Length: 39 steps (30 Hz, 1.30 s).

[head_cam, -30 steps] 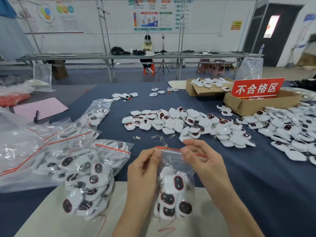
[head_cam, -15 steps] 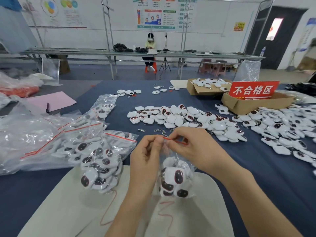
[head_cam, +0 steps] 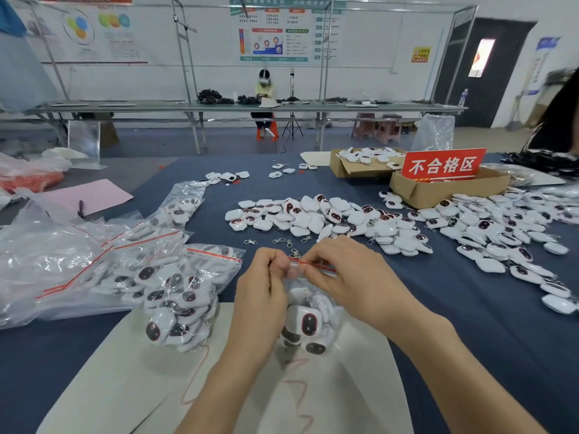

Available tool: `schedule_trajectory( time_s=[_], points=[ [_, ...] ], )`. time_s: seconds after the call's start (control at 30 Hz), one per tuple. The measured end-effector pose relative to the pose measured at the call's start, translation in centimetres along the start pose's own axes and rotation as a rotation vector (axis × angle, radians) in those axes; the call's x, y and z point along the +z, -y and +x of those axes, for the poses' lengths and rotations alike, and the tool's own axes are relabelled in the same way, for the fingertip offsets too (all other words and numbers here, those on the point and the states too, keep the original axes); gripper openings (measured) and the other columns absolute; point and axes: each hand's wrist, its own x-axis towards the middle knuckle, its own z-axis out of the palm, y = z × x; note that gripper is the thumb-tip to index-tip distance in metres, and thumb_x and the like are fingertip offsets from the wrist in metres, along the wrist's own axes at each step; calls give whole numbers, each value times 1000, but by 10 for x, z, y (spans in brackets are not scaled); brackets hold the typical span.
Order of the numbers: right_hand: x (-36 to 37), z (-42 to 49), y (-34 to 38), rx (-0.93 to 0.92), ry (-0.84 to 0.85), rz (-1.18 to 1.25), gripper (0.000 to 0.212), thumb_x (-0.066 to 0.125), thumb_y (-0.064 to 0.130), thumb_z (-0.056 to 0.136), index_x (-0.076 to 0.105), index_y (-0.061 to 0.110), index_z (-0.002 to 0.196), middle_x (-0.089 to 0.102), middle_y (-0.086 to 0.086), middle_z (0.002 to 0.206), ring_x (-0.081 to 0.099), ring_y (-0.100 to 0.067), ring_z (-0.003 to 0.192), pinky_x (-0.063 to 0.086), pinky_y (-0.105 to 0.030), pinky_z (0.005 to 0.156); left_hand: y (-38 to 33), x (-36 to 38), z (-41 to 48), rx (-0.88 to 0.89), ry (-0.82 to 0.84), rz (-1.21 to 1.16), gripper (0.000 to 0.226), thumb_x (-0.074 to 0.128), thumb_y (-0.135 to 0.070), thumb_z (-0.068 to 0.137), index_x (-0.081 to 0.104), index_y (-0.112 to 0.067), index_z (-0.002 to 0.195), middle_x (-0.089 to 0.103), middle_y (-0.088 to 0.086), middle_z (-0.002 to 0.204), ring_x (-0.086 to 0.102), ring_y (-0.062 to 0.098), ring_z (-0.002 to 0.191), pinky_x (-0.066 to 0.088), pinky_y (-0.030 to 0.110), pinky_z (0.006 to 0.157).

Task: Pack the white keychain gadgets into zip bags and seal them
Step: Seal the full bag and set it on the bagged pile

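I have both hands at the top of a small clear plastic zip bag (head_cam: pixel 332 308) with a red seal strip (head_cam: pixel 316 266). My left hand (head_cam: pixel 266 292) pinches the strip's left end between curled thumb and fingers. My right hand (head_cam: pixel 351 277) pinches the same strip just beside it, fingertips closed on the red line, which runs on to the right. The bag hangs below my grip, between my wrists. The white keychain gadgets with dark oval faces (head_cam: pixel 308 322) are bunched in its lower half, under my fingers and apart from them. Beneath the bag lies a white sheet (head_cam: pixel 125 371); I cannot tell whether the bag's bottom touches it. Left of the bag lie filled clear bags (head_cam: pixel 175 296) of the same gadgets. Beyond the bag is a loose pile of white gadgets (head_cam: pixel 313 217), and beyond it to the right a brown cardboard box (head_cam: pixel 438 191) bearing a red sign (head_cam: pixel 443 166).
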Motion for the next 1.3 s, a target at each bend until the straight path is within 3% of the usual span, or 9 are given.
schedule_trajectory(
  time_s=[0.17,0.33,0.43,0.57,0.73,0.9,1.03,1.17,1.3],
  points=[
    [-1,-4,-2,-2,-51,13,12,59,41,98,68,34,101,58,22,90,51,-5,98,48,-33,87,-5,0,-5,-81,116,-299,27,53,-43,94,67,-21,99,73,-14,89,65,-1,84,47,9,74],
    [5,-4,1,-5,-80,-11,15,58,41,98,67,30,101,63,17,97,49,-4,100,46,-31,84,-6,9,-7,-104,-42,-298,21,59,-15,101,77,-23,92,77,-6,89,69,3,84,50,11,72],
    [6,-5,-1,-2,-69,4,15,57,44,98,66,32,99,58,20,91,49,-5,99,44,-29,82,-6,13,-8,-122,-134,-262,29,62,-17,100,76,-35,82,75,-14,84,66,-1,79,47,10,73],
    [5,-14,-16,-2,-72,-6,12,59,44,97,65,34,98,51,26,82,46,0,93,42,-25,78,-3,7,-5,-150,-185,-282,36,62,-22,99,75,-46,76,68,-16,70,59,2,69,49,24,73],
    [5,-27,-29,18,-127,15,13,58,48,94,66,38,92,55,29,79,42,15,93,33,-8,72,-2,6,-5,-136,-170,-252,33,62,-23,100,75,-45,80,65,-12,70,58,7,70,55,43,78],
    [2,-31,-36,38,-160,-10,17,57,56,90,60,42,81,54,29,74,43,13,94,32,-9,74,1,5,-4,-127,-174,-251,35,61,-24,100,74,-48,77,65,-9,72,57,7,70,52,38,77],
    [4,-34,-38,75,-197,-17,25,62,56,89,51,47,69,57,29,74,43,4,96,32,-14,72,2,4,-4,-125,-166,-262,33,62,-26,99,75,-47,77,66,-8,71,58,3,68,48,17,70],
    [8,-33,-38,144,-226,-1,33,63,65,81,60,33,72,53,20,70,43,2,94,34,-13,73,4,1,-5,-131,-174,-270,26,62,-26,99,76,-37,80,67,-8,70,57,3,67,46,11,65],
    [9,-32,-38,213,-226,-4,48,58,75,73,49,29,65,53,12,67,48,-10,75,32,-23,58,3,-3,-8,-123,-146,-261,24,62,-30,98,76,-37,81,65,-12,70,56,0,66,44,11,64]
  ],
)
